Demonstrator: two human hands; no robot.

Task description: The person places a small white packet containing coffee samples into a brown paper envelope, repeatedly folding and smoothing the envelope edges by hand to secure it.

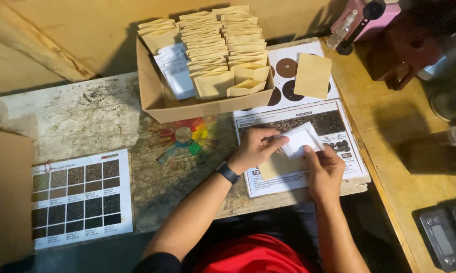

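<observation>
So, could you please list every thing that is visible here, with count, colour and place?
white slip: one, white, held in both hands
tan pouch: one, under the hands
cardboard box: one, brown, table back, holding many tan pouches and white slips
loose pouch: one, tan, right of box
printed charts: three; dark squares, front left; under hands; brown circles, behind
colour wheel: one, multicoloured, centre
scale: one, grey, bottom right
pink device: one, top right
left hand: dark wristband
right hand: bare
</observation>
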